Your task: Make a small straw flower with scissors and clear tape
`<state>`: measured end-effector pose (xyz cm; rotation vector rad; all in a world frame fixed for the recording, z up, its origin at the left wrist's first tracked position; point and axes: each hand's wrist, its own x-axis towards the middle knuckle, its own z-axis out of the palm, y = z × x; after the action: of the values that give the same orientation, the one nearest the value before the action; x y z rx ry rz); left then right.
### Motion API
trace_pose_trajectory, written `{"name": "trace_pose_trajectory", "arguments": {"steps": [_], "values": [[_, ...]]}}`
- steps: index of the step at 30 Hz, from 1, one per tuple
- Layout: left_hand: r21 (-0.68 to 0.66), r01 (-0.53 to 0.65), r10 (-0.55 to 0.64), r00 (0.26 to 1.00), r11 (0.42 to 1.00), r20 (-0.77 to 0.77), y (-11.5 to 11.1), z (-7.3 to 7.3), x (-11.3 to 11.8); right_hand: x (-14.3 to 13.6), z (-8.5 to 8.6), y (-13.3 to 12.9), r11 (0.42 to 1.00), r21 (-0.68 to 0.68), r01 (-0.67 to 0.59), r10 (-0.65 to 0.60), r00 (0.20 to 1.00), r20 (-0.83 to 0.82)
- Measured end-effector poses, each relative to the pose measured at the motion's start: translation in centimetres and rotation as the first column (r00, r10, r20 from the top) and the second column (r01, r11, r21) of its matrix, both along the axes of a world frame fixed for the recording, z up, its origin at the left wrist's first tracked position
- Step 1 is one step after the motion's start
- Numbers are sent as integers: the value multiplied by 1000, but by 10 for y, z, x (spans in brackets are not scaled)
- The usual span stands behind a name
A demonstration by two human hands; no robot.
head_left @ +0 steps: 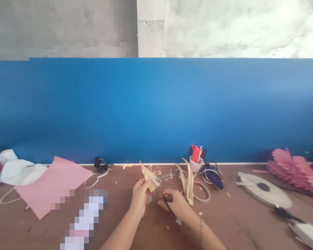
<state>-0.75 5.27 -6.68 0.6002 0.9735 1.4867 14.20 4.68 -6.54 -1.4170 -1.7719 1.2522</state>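
My left hand is closed on a dry, pale straw-coloured husk, which fans out above the fingers with a pointed tip and a fringed right edge. My right hand grips a pair of dark-handled scissors, their thin blades pointing up and left at the lower edge of the husk. Whether the blades touch it I cannot tell. More dry husk strips stand just beyond my right hand. Part of a small clear round object shows between my hands.
A white cup holds red-handled scissors and pens. Nearby are a roll of tape and a dark blue item with cords. Pink paper lies left, keys behind it. A white oval disc and pink ruffled paper lie right.
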Motion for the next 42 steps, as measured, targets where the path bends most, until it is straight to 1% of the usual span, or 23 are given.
{"name": "trace_pose_trajectory", "arguments": {"steps": [7, 15, 20, 24, 29, 36, 42], "values": [[-4, 13, -13, 1000, 1000, 3, 0, 0, 1, 2, 0, 1, 999, 30, -11, 10, 1000, 26], [0, 8, -8, 999, 1000, 38, 2, -5, 0, 2, -2, 1, 1000, 19, 4, -4, 1000, 14], [-11, 33, -32, 999, 999, 27, 0, -1, 1, 1, -1, 1, 1000, -21, 6, -6, 1000, 5], [-9, 65, -65, 998, 998, 15, -2, 0, 2, 0, -1, 2, 1000, -2, 6, -6, 1000, -17], [-6, 84, -84, 996, 996, 15, -2, 2, 3, 2, -7, 4, 1000, 23, 5, -4, 1000, -18], [4, 84, -84, 996, 996, 14, -1, 0, 2, 1, -6, 4, 1000, -25, 9, -10, 999, -35], [1, 94, -94, 995, 996, -25, -1, 0, 3, -1, -4, 2, 999, -42, -8, 6, 999, -42]]}}
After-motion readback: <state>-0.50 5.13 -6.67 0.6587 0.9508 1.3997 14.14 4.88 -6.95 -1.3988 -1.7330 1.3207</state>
